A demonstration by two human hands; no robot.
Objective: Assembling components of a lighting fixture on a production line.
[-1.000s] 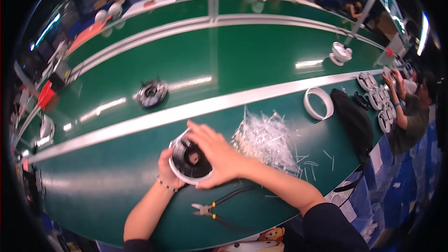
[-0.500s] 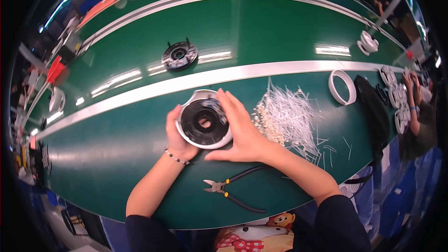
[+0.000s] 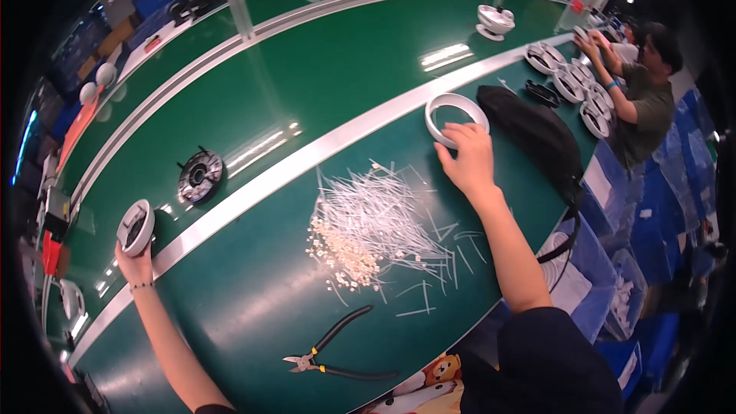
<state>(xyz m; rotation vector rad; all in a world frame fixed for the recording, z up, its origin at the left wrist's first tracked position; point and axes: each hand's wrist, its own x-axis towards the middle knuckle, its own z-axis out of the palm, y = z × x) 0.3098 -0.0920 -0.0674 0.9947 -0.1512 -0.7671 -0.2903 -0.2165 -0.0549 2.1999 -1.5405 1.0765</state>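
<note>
At the far left, my left hand [image 3: 136, 264] is closed round a round white housing [image 3: 136, 228] with a black inner part, held tilted over the green conveyor's edge. My right hand [image 3: 469, 162] is at a white ring [image 3: 434, 124], its fingers bent over the near rim and the thumb at the outer side. The hand hides part of that rim. Between my arms lies a heap of clear and white plastic strips [image 3: 376, 211], with small cream-coloured pieces [image 3: 345, 257] along its left side. Side cutters [image 3: 307, 362] with black handles lie spread near the table's front edge.
A round black part [image 3: 201, 176] sits on the green conveyor [image 3: 345, 54]. A dark cloth bag [image 3: 529, 134] lies right of the ring. Beyond it are several white round housings [image 3: 569, 86] beside a person. A white assembly [image 3: 495, 21] stands farther along the conveyor.
My right hand has let go of the housing and moved right to the ring. My left hand has carried the housing far left. The view has turned to the right.
</note>
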